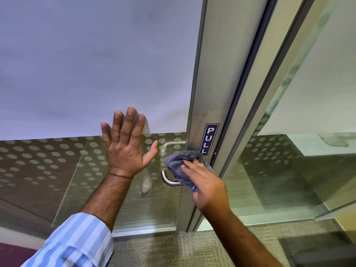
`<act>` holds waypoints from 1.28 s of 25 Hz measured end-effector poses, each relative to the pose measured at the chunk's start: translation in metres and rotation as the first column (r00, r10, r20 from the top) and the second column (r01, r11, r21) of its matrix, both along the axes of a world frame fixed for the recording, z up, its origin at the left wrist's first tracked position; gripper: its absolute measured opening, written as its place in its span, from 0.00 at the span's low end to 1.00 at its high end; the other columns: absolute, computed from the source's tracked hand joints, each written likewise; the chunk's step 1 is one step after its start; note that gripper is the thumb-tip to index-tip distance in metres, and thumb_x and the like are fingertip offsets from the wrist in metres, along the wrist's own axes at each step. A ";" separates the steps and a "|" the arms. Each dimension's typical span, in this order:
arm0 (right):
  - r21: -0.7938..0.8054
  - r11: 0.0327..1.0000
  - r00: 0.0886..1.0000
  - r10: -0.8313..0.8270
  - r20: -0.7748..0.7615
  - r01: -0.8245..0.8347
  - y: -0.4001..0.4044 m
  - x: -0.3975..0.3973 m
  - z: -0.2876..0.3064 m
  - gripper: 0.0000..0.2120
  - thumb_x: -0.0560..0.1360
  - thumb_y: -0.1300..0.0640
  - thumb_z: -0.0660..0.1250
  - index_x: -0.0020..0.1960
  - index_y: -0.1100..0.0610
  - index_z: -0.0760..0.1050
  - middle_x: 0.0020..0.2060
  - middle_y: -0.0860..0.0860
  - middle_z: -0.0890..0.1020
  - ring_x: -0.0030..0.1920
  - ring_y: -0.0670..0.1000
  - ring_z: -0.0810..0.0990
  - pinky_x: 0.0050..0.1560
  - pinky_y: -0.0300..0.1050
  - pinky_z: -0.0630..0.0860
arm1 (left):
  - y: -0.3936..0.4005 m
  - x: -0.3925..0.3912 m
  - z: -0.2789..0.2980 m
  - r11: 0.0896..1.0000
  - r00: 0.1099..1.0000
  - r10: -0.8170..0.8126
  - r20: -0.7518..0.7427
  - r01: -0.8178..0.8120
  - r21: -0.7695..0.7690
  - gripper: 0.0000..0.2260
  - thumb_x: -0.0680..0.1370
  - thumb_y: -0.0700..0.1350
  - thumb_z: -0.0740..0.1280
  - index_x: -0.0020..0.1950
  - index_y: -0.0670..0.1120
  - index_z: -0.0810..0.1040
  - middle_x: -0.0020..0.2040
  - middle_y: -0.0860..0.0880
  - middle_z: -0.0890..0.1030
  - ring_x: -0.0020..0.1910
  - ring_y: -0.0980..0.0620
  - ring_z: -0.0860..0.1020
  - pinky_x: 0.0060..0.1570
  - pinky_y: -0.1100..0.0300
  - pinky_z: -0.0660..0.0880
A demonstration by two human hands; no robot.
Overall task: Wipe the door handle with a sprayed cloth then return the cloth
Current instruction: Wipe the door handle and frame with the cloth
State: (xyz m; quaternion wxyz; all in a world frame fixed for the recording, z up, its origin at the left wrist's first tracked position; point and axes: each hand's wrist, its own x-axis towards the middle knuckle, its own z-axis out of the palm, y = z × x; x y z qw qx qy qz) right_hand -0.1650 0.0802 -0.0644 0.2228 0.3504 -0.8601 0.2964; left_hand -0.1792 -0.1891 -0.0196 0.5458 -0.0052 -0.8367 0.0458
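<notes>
The door handle [167, 180] is a steel pull bar mounted beside the aluminium door frame [210, 89], and only its lower bend and a short length at the top show; the middle is covered by the grey cloth [181, 162]. The right hand [207, 185] has its fingers curled over the cloth, pressing it against the bar rather than pinching it, so the cloth sits between palm and metal. From that grip the handle's long axis runs up and down, with the exposed lower bend just below and left of the fingers and the upper return near the PULL sign [209, 139] above them. A wipe would therefore need to travel along that vertical line. The left hand [126, 149] holds nothing; it lies flat and spread on the glass door panel [77, 74] just left of the handle, apparently steadying the door.
</notes>
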 end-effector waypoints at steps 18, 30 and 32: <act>-0.254 0.967 0.980 -0.030 -0.195 -0.021 -0.016 -0.036 0.079 0.21 0.86 0.53 0.59 0.74 0.62 0.75 0.78 0.57 0.69 0.83 0.58 0.59 0.83 0.62 0.57 | 0.000 0.001 0.001 1.000 1.000 -0.002 0.008 0.002 -0.005 0.42 0.79 0.62 0.68 0.87 0.51 0.51 0.87 0.53 0.44 0.86 0.49 0.42 0.83 0.44 0.37; 0.141 0.898 0.902 0.387 0.191 -0.416 0.028 -0.041 0.025 0.21 0.71 0.64 0.60 0.58 0.55 0.84 0.65 0.48 0.85 0.77 0.47 0.72 0.79 0.62 0.65 | 0.000 0.001 0.001 1.000 1.000 0.004 0.012 -0.004 -0.003 0.44 0.78 0.63 0.68 0.87 0.51 0.49 0.87 0.53 0.43 0.86 0.49 0.41 0.83 0.44 0.36; -0.021 0.921 0.894 0.382 0.234 -0.388 0.029 -0.035 0.028 0.19 0.72 0.71 0.62 0.55 0.57 0.84 0.60 0.48 0.86 0.75 0.47 0.75 0.77 0.63 0.68 | 0.000 0.001 0.001 1.000 1.000 0.003 0.015 -0.003 -0.004 0.44 0.78 0.63 0.68 0.87 0.52 0.49 0.87 0.53 0.43 0.86 0.49 0.41 0.83 0.44 0.36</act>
